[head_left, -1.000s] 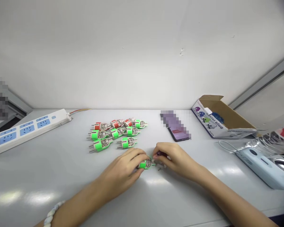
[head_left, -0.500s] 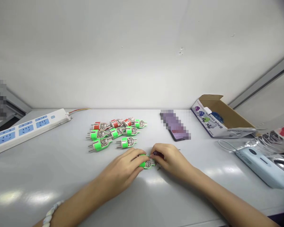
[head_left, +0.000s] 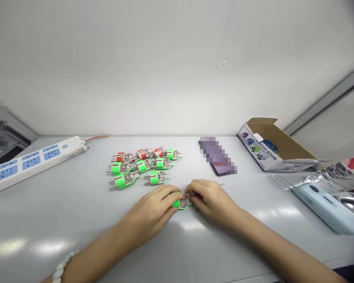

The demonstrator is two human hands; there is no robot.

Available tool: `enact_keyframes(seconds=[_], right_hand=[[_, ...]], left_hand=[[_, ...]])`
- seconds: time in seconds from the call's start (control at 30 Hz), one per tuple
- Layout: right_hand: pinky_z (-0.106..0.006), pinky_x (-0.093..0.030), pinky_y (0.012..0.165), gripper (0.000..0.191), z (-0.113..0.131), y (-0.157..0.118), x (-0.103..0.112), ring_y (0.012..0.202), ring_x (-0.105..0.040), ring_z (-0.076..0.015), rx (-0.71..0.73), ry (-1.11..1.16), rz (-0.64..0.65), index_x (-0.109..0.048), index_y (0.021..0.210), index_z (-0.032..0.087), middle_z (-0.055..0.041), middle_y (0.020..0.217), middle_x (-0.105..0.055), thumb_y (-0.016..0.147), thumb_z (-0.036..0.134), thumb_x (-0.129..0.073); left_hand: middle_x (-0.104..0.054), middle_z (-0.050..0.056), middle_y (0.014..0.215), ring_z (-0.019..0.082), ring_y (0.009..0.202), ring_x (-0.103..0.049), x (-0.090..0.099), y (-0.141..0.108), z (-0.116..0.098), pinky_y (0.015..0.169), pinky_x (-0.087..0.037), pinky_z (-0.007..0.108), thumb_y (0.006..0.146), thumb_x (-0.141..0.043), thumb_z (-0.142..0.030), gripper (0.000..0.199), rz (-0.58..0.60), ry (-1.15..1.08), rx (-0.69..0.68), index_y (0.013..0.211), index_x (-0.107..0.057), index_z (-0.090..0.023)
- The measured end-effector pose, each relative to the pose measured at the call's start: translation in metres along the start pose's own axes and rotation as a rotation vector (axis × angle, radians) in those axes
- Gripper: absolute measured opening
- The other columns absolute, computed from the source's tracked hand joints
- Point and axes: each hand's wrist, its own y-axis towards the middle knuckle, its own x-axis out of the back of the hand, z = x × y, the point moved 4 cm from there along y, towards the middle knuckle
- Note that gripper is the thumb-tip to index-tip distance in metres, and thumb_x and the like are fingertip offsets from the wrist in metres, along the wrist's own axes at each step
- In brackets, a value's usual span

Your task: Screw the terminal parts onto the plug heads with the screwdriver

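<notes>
On the table, my left hand (head_left: 155, 208) is closed around the pronged end of a green and white electrical plug (head_left: 183, 203), whose inner side with metal contacts faces up. At the plug's other end, my right hand (head_left: 211, 198) pinches a small dark purple tool (head_left: 196, 195), mostly hidden by the fingers; it looks like a screwdriver. A thin rod tip shows behind that hand. Beyond my left hand lie several opened plugs: a nearby green plug (head_left: 157, 177), a larger-looking green plug (head_left: 124, 180) to its left, and a red plug (head_left: 124, 157) farther back.
A white power strip (head_left: 32, 161) lies at the left. Towards the back right are a phone (head_left: 220, 157), partly pixelated, and an open cardboard box (head_left: 271, 151) with a blue item inside. A light blue device (head_left: 327, 206) with a cord loop and clear plastic wrapping (head_left: 330, 179) are at the right.
The fingertips of my right hand have shifted slightly left over the plug. My left hand keeps its hold, and the other things stay where they were.
</notes>
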Motion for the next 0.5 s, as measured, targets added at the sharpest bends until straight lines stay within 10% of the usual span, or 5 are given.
enact_keyframes(seconds=[0.5], right_hand=[[-0.026,-0.040,0.061,0.010,0.0062,-0.0005,0.0092,0.065,-0.060,-0.0154,-0.028,-0.027,0.080,-0.070,0.095,0.018,-0.0035,0.082,-0.071,0.095,0.015,-0.061]], left_hand=[[-0.069,0.006,0.118,0.021,0.106,-0.067,0.0012,0.0005,-0.0003,0.090,-0.056,0.032,0.098,-0.049,-0.008,0.031,-0.019,-0.015,0.013,0.124,-0.060,-0.022]])
